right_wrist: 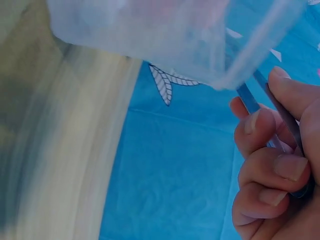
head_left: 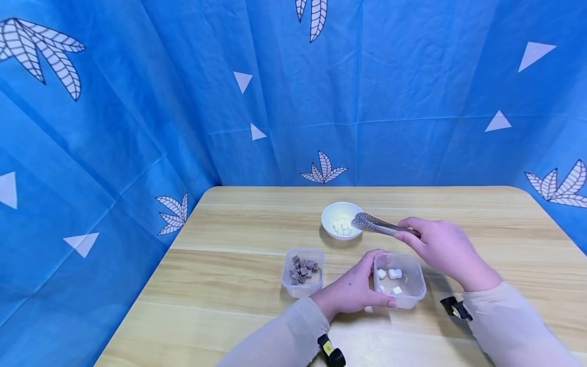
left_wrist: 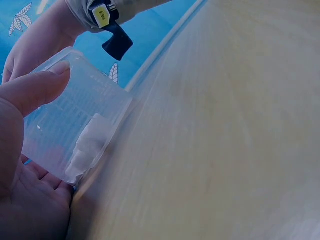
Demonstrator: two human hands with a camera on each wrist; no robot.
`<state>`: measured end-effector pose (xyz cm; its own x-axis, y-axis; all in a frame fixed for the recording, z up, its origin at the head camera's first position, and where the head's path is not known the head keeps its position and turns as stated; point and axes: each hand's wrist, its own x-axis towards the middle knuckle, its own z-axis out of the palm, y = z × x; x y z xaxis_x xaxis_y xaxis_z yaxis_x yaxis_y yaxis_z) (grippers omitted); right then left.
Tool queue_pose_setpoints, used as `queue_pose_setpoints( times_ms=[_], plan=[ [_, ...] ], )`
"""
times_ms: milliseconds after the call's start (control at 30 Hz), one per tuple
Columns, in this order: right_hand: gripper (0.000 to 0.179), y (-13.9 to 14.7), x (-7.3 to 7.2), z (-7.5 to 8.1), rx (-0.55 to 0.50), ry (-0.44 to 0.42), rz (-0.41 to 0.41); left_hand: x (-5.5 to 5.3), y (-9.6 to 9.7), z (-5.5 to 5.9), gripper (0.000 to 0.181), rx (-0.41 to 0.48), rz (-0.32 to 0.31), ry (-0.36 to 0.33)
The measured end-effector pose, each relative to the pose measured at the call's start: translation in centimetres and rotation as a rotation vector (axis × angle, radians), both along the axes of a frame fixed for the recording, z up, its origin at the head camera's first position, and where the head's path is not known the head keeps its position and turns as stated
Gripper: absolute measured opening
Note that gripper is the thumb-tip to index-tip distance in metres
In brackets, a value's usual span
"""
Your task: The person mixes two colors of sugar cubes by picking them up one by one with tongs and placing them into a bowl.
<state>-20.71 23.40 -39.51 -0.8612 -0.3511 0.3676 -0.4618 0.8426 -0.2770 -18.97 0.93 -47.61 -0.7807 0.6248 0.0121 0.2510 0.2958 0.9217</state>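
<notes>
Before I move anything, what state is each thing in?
Left tub: uncovered, upright, brown cubes inside
Right tub: uncovered, a few white cubes inside
Bowl: uncovered, upright, pale cubes inside
Tongs: held, ends at the bowl's rim; fully closed or not, unclear
Left grip: holding the right tub
Right grip: holding the tongs
Cloth: hanging, creased

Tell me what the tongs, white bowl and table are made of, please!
The tongs look like shiny metal: grey, with bright gleams and small holes. The white bowl looks smooth, maybe ceramic or plastic; I can't tell which. The table seems wooden, slightly glossy, from its streaky grain, though that could be printed.
</notes>
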Motion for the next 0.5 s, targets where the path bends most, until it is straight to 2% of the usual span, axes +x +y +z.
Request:
queue_pose_setpoints(
  times_ms=[300,500],
  plan=[
    [0.031,0.4,0.0,0.1,-0.015,-0.032,0.001,0.1,0.0,0.1,0.097,-0.016,0.01,-0.01],
    [0.031,1.5,0.3,1.4,-0.007,-0.048,0.023,0.1,0.0,0.1,0.097,-0.013,0.012,-0.028]
  ],
)
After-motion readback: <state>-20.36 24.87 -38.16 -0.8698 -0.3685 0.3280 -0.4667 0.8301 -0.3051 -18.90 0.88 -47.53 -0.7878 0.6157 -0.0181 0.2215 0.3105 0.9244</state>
